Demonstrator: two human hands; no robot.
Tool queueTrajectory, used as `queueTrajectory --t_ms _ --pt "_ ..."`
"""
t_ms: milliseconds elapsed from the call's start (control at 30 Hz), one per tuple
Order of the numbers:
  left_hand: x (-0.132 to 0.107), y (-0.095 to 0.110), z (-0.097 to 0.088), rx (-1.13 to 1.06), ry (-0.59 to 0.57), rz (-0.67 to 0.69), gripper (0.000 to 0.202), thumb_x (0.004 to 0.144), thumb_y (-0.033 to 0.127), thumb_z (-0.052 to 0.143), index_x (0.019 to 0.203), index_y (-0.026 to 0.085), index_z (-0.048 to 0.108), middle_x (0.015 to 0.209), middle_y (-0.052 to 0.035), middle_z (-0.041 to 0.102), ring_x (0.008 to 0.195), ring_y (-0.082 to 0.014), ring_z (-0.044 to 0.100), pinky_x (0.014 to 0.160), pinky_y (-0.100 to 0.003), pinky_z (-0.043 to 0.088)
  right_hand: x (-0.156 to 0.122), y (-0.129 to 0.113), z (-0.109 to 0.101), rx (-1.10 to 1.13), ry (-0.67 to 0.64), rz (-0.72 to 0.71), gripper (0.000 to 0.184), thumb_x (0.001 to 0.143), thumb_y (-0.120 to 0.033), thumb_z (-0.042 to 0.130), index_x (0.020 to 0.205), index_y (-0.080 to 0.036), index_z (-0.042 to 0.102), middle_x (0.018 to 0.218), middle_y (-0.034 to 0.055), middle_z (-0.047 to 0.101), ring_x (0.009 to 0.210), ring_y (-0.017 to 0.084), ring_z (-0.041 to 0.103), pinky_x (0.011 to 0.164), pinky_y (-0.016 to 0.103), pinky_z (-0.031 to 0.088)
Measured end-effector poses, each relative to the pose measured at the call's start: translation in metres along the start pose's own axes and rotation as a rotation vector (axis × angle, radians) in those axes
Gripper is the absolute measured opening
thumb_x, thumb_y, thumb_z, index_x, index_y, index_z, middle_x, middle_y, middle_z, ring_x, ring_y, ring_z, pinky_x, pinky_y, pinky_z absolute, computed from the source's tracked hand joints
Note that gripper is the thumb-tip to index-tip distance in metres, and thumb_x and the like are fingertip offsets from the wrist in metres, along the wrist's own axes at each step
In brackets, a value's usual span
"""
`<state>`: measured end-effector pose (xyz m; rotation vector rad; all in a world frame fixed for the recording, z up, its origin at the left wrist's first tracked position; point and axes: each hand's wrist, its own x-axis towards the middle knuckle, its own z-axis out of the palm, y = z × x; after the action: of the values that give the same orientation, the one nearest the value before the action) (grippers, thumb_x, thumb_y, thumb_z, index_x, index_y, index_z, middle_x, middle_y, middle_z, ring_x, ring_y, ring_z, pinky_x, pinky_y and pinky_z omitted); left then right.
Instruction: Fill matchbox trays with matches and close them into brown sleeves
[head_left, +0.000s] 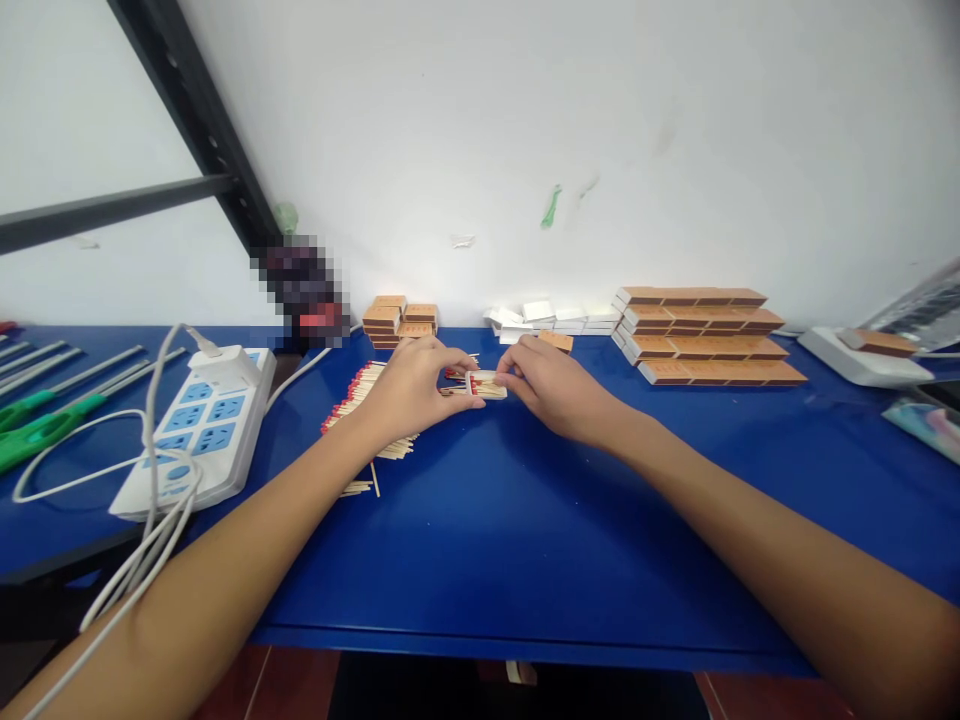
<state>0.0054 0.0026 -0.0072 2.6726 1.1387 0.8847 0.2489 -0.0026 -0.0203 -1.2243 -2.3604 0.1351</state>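
A small white matchbox tray [491, 393] with red-tipped matches lying in it is held above the blue table. My left hand [416, 385] grips its left end between thumb and fingers. At the other end, the fingers and thumb of my right hand [551, 388] are closed together on the tray's edge or on the matches; which of these I cannot tell. Loose matches [397, 448] are heaped beside and partly under my left hand, heads toward the upper left. An orange-brown matchbox [556, 341] lies just behind my right hand.
White trays [570, 318] are piled against the wall. Brown matchboxes stand in a small stack [399, 318] behind my left hand and in a stepped stack [705, 335] at right. A power strip [214, 430] with looped cable and green-handled tools [45, 430] lie left.
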Motion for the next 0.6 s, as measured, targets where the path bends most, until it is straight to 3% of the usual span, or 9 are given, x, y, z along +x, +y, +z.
queueTrajectory --t_ms 267,600 --pt "0.0021 0.0010 -0.0055 -0.067 0.001 -0.032 0.035 0.079 0.039 0.094 0.109 0.026 0.080 0.104 -0.0031 0.083 0.097 -0.0262 0.076 0.090 -0.041 0.053 -0.0014 0.0007 -0.0042 0.071 0.026 -0.003 0.010 0.102 -0.031 0.063 0.101 -0.021 0.064 0.100 0.0077 0.065 0.089 0.023 0.059 0.077 0.034 0.043" --pt "0.0007 0.0020 -0.0071 -0.164 0.022 -0.053 0.035 0.078 0.037 0.095 0.106 0.024 0.081 0.103 -0.0028 0.084 0.095 -0.0232 0.077 0.088 -0.037 0.058 -0.0018 -0.0034 -0.0063 0.150 0.000 0.047 0.009 0.100 -0.026 0.060 0.094 -0.020 0.064 0.095 0.0057 0.063 0.081 0.020 0.056 0.074 0.032 0.041"
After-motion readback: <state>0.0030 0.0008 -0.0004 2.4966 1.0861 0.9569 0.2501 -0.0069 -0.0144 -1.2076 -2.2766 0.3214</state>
